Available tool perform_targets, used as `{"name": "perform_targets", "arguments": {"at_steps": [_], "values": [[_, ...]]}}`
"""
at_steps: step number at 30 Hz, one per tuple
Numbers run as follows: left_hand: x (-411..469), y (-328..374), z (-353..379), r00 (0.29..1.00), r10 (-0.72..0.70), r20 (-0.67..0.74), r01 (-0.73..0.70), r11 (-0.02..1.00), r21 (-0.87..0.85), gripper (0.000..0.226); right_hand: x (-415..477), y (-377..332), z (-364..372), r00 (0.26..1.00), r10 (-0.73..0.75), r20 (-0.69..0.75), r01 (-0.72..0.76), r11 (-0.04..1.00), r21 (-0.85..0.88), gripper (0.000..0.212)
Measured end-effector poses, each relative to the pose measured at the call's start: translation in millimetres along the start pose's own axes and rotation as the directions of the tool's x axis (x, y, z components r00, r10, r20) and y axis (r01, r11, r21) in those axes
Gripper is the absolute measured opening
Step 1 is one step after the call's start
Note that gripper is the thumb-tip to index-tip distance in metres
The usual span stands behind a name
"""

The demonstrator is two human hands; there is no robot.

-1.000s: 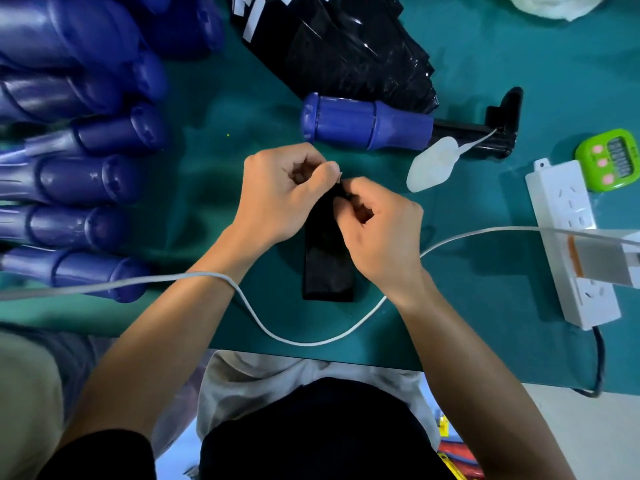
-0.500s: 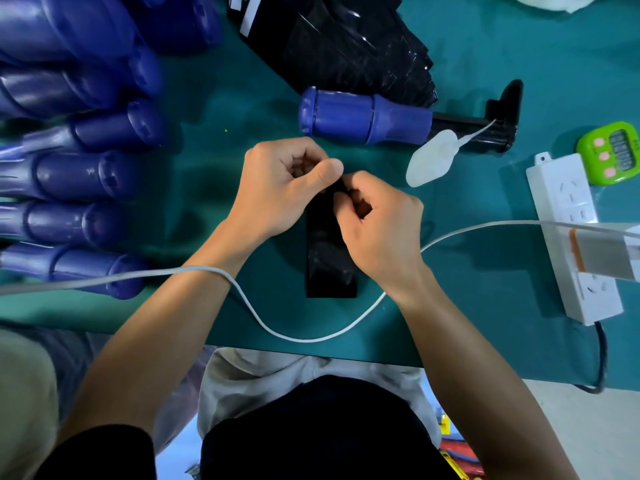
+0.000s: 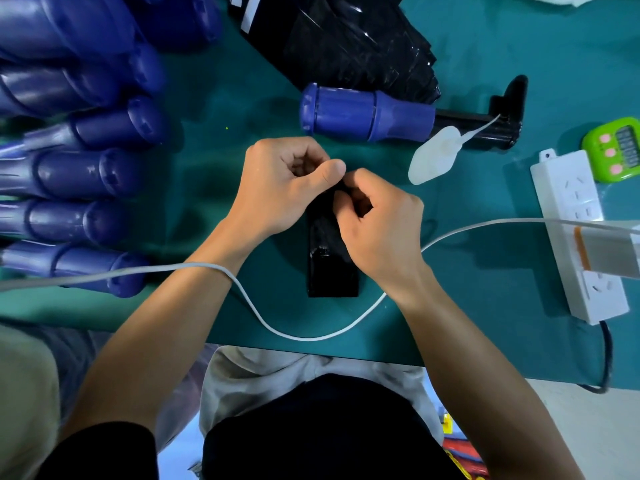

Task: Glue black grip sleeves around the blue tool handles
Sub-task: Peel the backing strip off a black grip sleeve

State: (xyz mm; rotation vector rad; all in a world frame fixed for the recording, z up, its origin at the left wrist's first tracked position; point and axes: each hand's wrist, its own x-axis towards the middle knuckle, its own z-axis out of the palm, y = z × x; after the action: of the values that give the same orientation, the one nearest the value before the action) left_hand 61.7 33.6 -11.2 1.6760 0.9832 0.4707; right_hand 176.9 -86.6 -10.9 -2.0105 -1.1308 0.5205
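Observation:
A flat black grip sleeve [image 3: 330, 268] lies lengthwise on the teal table [image 3: 485, 278], its far end raised between my hands. My left hand [image 3: 284, 188] pinches that far end from the left, thumb on top. My right hand [image 3: 377, 223] pinches the same end from the right with curled fingers. Beyond my hands lies one blue tool handle [image 3: 367, 112] on a black stand [image 3: 498, 123]. Several more blue handles [image 3: 86, 174] are piled at the left.
A black plastic bag [image 3: 346, 39] lies at the back. A pale spatula-like applicator [image 3: 433, 154] rests by the stand. A white power strip [image 3: 578, 230] and green timer [image 3: 616, 147] sit at right. A white cable [image 3: 311, 336] loops across my left wrist and the table's near edge.
Both hands stay pinched on the sleeve's far end, fingers shifting slightly; the sleeve lies a little straighter. Nothing else moved.

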Motion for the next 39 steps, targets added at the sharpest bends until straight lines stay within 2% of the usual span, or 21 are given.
{"name": "perform_targets", "arguments": {"at_steps": [11, 19, 24, 27, 35, 39], "values": [[1.0, -0.4, -3.9, 0.999, 0.003, 0.037, -0.002, 1.000, -0.031, 0.022, 0.4, -2.5, -1.0, 1.000, 0.004, 0.009, -0.003, 0.999, -0.050, 0.012], [-0.7, 0.7, -2.5, 1.000, 0.004, 0.027, -0.004, 1.000, -0.020, 0.018, 0.2, -4.4, -1.6, 1.000, 0.017, -0.021, -0.017, 0.999, -0.045, 0.008], [-1.7, 2.1, -1.0, 1.000, -0.007, -0.013, 0.007, 1.000, 0.014, 0.032, -0.6, -4.4, -3.6, 1.000, -0.017, 0.023, 0.019, 0.996, -0.082, 0.014], [-1.9, 2.1, -2.7, 1.000, 0.000, 0.017, 0.000, 1.000, 0.007, 0.027, -0.3, -4.2, -2.9, 0.999, -0.036, 0.012, 0.037, 0.993, -0.113, 0.015], [-1.3, 0.9, -5.1, 0.995, 0.013, 0.097, -0.006, 0.997, -0.080, 0.018, -0.1, -2.4, -1.7, 1.000, -0.003, 0.011, 0.004, 0.997, -0.076, 0.012], [-1.5, 0.4, -5.5, 0.994, 0.051, 0.098, -0.041, 0.994, -0.104, 0.017, 1.6, -3.4, -4.2, 0.998, 0.060, 0.023, -0.060, 0.998, 0.022, 0.010]]}}
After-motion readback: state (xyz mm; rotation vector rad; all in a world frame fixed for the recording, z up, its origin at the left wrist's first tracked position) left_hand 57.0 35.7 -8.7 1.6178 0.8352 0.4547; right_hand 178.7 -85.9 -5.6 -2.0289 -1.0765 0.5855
